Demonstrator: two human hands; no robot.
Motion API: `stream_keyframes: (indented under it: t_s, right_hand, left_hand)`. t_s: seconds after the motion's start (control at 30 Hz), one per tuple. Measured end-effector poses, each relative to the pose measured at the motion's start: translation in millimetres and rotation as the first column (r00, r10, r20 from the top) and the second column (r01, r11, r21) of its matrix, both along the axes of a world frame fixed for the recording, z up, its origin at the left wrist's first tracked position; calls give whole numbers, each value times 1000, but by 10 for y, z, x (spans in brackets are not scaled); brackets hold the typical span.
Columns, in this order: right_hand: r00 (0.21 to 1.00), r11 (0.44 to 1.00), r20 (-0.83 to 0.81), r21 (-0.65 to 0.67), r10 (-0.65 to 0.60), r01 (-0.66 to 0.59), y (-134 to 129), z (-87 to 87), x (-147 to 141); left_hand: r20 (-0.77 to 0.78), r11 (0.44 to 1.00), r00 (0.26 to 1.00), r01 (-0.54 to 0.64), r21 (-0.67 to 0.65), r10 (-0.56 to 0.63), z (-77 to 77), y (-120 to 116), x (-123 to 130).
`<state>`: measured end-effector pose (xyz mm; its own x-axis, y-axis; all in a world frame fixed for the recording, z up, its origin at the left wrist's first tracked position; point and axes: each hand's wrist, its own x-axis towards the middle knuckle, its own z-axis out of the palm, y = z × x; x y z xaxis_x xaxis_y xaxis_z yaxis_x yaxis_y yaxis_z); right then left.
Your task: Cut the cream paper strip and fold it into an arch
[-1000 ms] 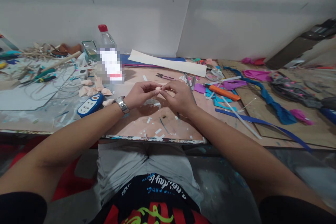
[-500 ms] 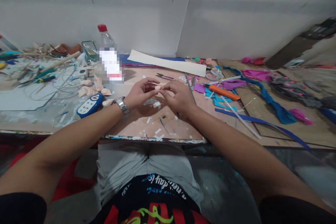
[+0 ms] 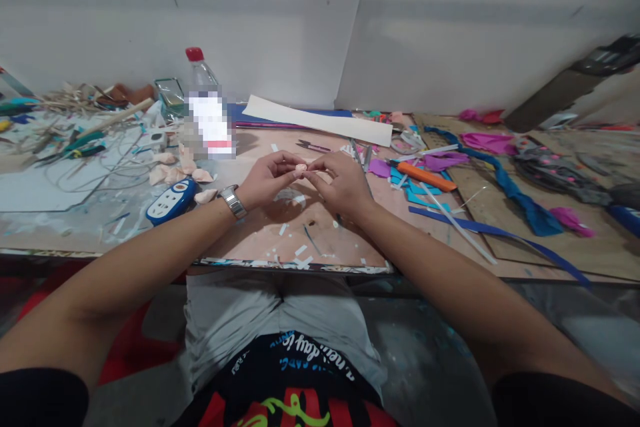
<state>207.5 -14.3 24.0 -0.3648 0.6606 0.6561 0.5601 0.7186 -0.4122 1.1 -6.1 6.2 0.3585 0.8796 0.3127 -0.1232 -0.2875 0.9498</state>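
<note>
A small, pale peach crumpled piece [image 3: 301, 168] is pinched between the fingertips of both hands, above the middle of the worktable. My left hand [image 3: 271, 177], with a metal watch on its wrist, grips it from the left with thumb and fingers. From the right, my right hand [image 3: 340, 183] closes thumb and forefinger on the same piece. Its exact material is too small to make out. Similar peach crumpled pieces [image 3: 167, 173] lie left of my left hand, by a blue and white power strip [image 3: 173, 201].
A red-capped bottle [image 3: 200, 70] stands behind my left hand. Pliers [image 3: 75, 150] lie at the left. An orange utility knife [image 3: 425, 175], blue strips [image 3: 495, 229] and coloured paper scraps [image 3: 445, 160] are on the right. A cream paper strip [image 3: 320, 121] lies at the back.
Both hands stay in almost the same place. The fingers have shifted slightly around the peach piece, which seems turned a little.
</note>
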Motion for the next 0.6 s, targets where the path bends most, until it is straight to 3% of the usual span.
stream_keyframes:
  t_s: [0.2,0.6]
  right_hand:
    - [1000,1000,6,-7,3,-3,2,-12,11]
    - [998,999,53,12,36,-37,33,-31,6]
  left_hand:
    - [-108,990,987,-107,86,116,16,-3,-6]
    - [-19,992,995,-94,-84,93,6,11,14]
